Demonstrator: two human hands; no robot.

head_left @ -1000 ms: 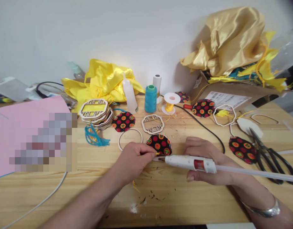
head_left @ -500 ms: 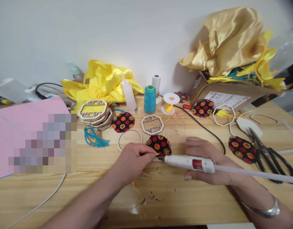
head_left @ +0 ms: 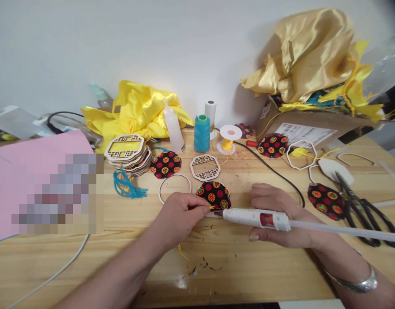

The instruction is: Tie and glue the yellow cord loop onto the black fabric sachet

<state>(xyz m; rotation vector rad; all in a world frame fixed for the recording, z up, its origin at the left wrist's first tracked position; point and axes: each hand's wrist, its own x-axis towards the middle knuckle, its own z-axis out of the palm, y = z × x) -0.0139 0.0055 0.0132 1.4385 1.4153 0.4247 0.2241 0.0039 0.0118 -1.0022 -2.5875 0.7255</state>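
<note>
My right hand is closed around a white hot glue gun, a clear glue stick running out of its back end. The gun's dark nozzle points left, at the lower edge of a round black patch with a flower print. At that same edge, thumb and forefinger of my left hand pinch a yellow cord. Its loose end hangs out below the hand. Just above lie a wooden lattice frame and a thin ring.
Black-handled scissors lie at the right beside more flowered patches. Behind stand a teal thread cone, a yellow cord spool and a squeeze bottle. Stacked lattice frames sit left; a cardboard box stands back right.
The glue gun and my right hand have shifted very slightly to the right. My left hand stays in place with its pinch on the cord.
</note>
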